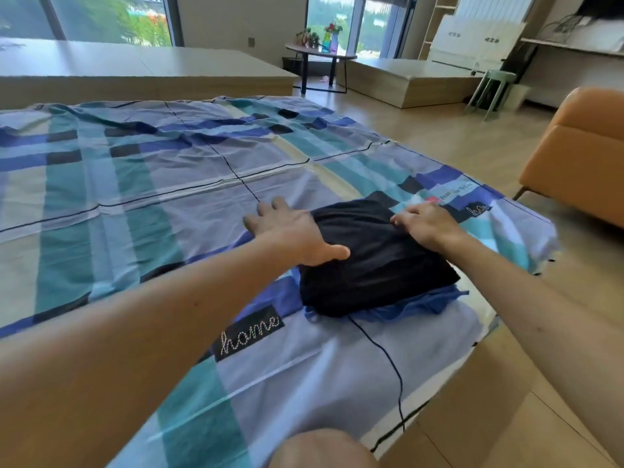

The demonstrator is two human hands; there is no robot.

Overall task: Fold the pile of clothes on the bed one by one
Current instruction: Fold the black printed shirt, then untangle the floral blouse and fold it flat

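Observation:
A folded black garment (374, 261) lies on top of a folded blue garment (415, 307), near the right corner of the bed (135, 204). My left hand (290, 231) rests flat on the black garment's left edge, fingers spread and straight, thumb over the cloth. My right hand (425, 222) presses on its far right edge with fingers extended. Only a blue fringe of the lower garment shows under the black one.
The bed is covered by a blue, teal and grey checked sheet with "home" labels (250, 332). An orange armchair (574, 163) stands right of the bed on the wooden floor. A small round table (320, 55) and a green stool (493, 86) stand further back.

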